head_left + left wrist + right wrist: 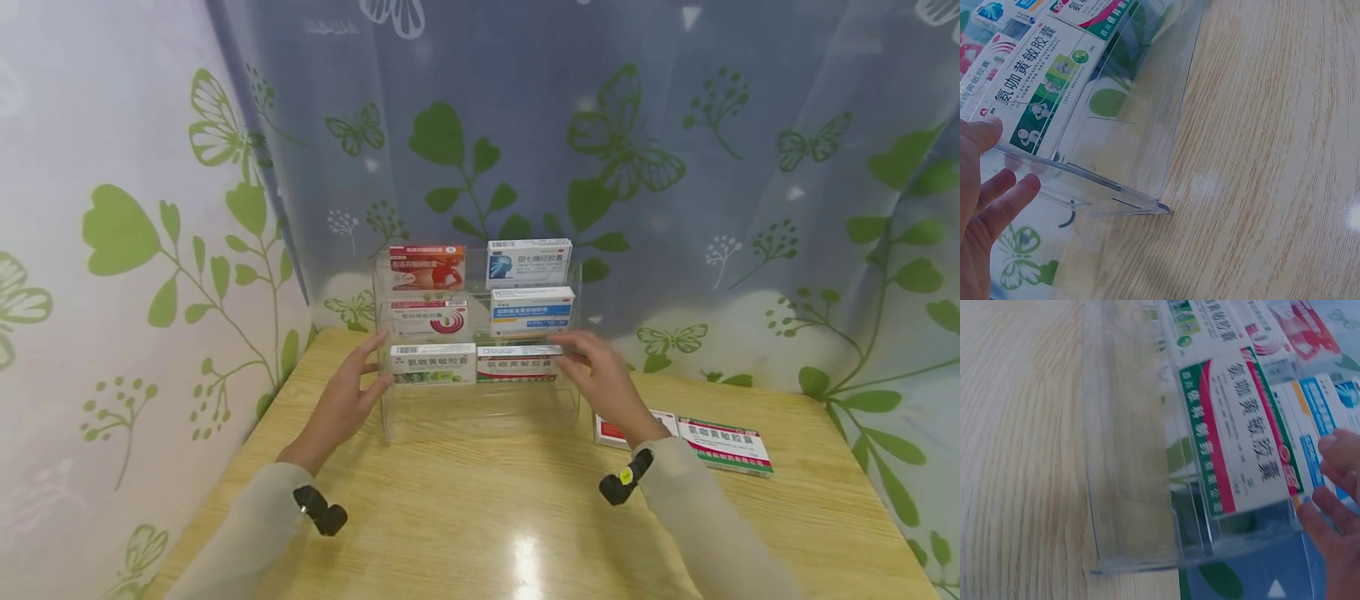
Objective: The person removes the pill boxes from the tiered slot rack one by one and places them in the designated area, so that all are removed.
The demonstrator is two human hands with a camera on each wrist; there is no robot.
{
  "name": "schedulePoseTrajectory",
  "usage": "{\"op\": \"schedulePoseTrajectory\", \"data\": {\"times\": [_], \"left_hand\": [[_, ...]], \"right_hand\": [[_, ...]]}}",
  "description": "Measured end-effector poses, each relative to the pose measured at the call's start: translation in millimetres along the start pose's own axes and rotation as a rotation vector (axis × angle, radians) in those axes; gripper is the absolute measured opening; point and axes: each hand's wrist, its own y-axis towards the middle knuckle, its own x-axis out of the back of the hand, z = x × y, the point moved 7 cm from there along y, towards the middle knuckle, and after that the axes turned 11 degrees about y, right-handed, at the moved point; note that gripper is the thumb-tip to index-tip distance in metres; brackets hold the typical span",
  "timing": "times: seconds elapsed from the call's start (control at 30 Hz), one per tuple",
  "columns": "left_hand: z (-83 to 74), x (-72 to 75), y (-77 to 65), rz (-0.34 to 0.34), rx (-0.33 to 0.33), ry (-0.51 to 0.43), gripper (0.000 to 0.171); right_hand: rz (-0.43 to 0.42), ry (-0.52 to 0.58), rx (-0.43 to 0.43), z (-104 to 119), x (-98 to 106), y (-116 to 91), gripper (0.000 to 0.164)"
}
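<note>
A clear plastic tiered rack (480, 410) stands on the table, with medicine boxes paired on three tiers. The lowest pair is a white-and-green box (433, 364) at left and a white, red and green box (517, 367) at right. My left hand (343, 408) is at the rack's left side, its thumb at the lower left box's edge and the other fingers spread along the side panel. At the right side, my right hand (606, 382) has loosely bent fingers by the rack's edge, near the lower right box. Contact there is unclear.
Two more medicine boxes lie on the table at right: a green-edged one (723, 446) and a red-and-white one (611, 431) partly hidden by my right wrist. A patterned curtain (510, 100) hangs close behind the rack, and another stretch hangs at left.
</note>
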Motion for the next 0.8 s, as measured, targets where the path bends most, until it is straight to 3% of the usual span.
{"op": "schedulePoseTrajectory", "data": {"times": [0.43, 0.67, 0.8], "left_hand": [[0.8, 0.1, 0.4, -0.004, -0.011, 0.015, 0.078], [1.0, -0.5, 0.6, -0.01, -0.011, 0.008, 0.078], [1.5, -0.6, 0.7, -0.01, -0.008, 0.006, 0.078]], "right_hand": [[0.049, -0.289, 0.078, 5, -26, 15, 0.032], [0.039, -0.32, 0.051, 4, -25, 16, 0.026], [-0.005, -0.28, 0.098, 18, -15, 15, 0.028]]}}
